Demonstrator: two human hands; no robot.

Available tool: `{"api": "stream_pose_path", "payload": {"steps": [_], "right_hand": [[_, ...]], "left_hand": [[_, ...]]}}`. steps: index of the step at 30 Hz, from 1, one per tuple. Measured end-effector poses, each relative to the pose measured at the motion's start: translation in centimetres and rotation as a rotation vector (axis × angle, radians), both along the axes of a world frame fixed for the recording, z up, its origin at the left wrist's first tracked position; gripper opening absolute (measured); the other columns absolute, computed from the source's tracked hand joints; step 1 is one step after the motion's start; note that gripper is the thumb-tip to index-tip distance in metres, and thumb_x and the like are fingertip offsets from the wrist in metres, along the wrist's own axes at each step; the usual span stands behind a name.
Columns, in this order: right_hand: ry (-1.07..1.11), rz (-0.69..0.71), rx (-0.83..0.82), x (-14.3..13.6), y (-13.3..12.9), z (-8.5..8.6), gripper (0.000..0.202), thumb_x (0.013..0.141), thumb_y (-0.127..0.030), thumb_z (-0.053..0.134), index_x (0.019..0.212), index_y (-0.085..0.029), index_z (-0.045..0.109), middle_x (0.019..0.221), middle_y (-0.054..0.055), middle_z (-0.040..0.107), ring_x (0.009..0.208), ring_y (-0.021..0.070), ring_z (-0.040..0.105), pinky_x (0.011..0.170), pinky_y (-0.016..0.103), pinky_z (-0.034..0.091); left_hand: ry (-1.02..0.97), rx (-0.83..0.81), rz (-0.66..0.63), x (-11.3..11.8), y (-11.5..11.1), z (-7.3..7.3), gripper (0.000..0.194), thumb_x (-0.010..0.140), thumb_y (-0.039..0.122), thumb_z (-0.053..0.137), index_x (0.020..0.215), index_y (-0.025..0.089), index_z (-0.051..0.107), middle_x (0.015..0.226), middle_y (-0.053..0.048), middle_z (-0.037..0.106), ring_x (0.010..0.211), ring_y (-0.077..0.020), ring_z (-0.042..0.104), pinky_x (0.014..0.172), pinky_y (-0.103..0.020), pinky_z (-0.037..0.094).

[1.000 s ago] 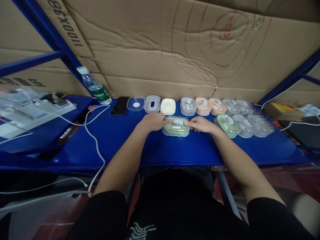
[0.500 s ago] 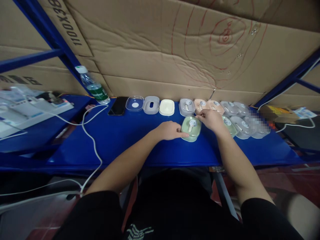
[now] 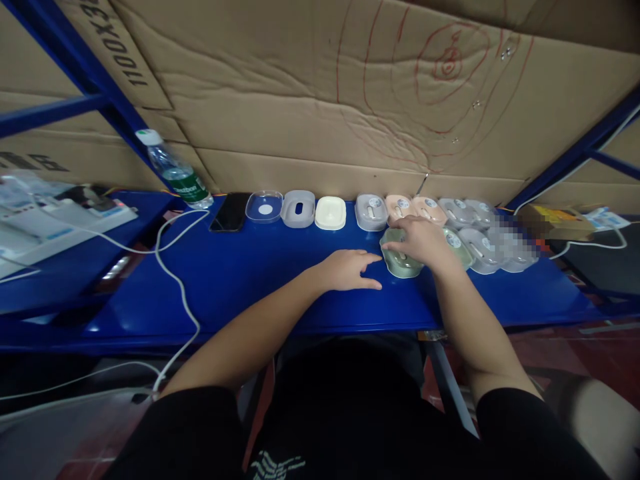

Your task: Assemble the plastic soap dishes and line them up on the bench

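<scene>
A green lidded box [image 3: 403, 265] stands on the blue table, beside another green box [image 3: 457, 247] at the right. Over its top lies my right hand [image 3: 417, 239], fingers spread across the lid and partly covering it. Just left of the same box is my left hand [image 3: 350, 270], thumb and fingers apart, holding nothing. Behind them a grey lidded box [image 3: 371, 212] and peach lidded boxes [image 3: 429, 209] form a row. Further left lie a cream piece [image 3: 331, 213], a grey piece with an oval hole [image 3: 299, 209] and a clear lid [image 3: 265, 207].
On the blue table [image 3: 240, 267] a phone [image 3: 230, 212] and a water bottle [image 3: 183, 180] stand at the back left, with a white cable [image 3: 183, 287] running forward. More grey boxes [image 3: 483, 250] are at the right, before a cardboard wall [image 3: 280, 120].
The green box has moved right, toward the other green box. My left hand has let go of it and opened. My right hand has shifted from its corner onto its lid.
</scene>
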State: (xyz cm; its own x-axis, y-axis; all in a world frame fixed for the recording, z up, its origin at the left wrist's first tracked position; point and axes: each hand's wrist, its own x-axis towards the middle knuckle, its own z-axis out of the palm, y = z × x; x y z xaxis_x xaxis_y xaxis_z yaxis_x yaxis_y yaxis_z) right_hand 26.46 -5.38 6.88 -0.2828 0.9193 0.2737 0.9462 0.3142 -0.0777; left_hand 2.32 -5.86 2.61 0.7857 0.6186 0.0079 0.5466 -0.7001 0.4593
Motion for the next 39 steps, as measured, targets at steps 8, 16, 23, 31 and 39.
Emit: {"api": "stream_pose_path", "payload": {"steps": [8,16,23,31,39], "right_hand": [[-0.014,-0.059,-0.047,2.0,0.6,0.3,0.035,0.083,-0.039,0.08,0.113,-0.022,0.081,0.115,0.014,0.079,0.107,0.0365,0.071,0.085,0.044,0.052],[-0.015,-0.072,-0.004,1.1,0.3,-0.1,0.032,0.085,-0.029,0.075,0.115,-0.021,0.079,0.111,0.017,0.079,0.11,0.0416,0.07,0.092,0.053,0.051],[0.168,0.144,0.002,-4.8,-1.1,-1.1,0.042,0.097,-0.044,0.07,0.131,-0.019,0.073,0.118,0.015,0.08,0.114,0.0366,0.072,0.099,0.051,0.053],[0.176,0.285,-0.056,-5.7,0.0,-3.8,0.046,0.099,-0.042,0.068,0.139,-0.02,0.069,0.126,0.012,0.079,0.117,0.0329,0.073,0.104,0.047,0.055],[0.099,0.413,-0.045,-5.0,0.8,-5.0,0.064,0.099,-0.04,0.069,0.157,-0.017,0.055,0.158,0.018,0.059,0.145,0.0365,0.057,0.121,0.056,0.044]], "left_hand": [[0.008,0.057,0.116,-1.1,1.1,0.3,0.06,0.099,0.058,0.064,0.146,0.021,0.064,0.132,-0.011,0.07,0.116,-0.0275,0.07,0.098,-0.038,0.053],[0.029,0.128,0.507,-2.5,2.9,0.3,0.085,0.098,0.059,0.064,0.167,0.02,0.036,0.179,-0.019,0.02,0.151,-0.0406,0.048,0.119,-0.049,0.044],[0.171,0.13,0.513,-3.6,4.3,-0.3,0.08,0.099,0.06,0.061,0.163,0.017,0.042,0.172,-0.022,0.037,0.154,-0.0388,0.045,0.123,-0.047,0.039],[0.098,0.104,0.51,-4.1,4.3,1.0,0.06,0.1,0.061,0.057,0.141,0.018,0.064,0.127,-0.014,0.077,0.12,-0.0321,0.071,0.099,-0.04,0.052],[0.228,0.076,0.509,-5.2,4.9,1.3,0.068,0.09,0.067,0.065,0.141,0.022,0.069,0.133,-0.015,0.076,0.122,-0.0361,0.069,0.095,-0.04,0.05]]}}
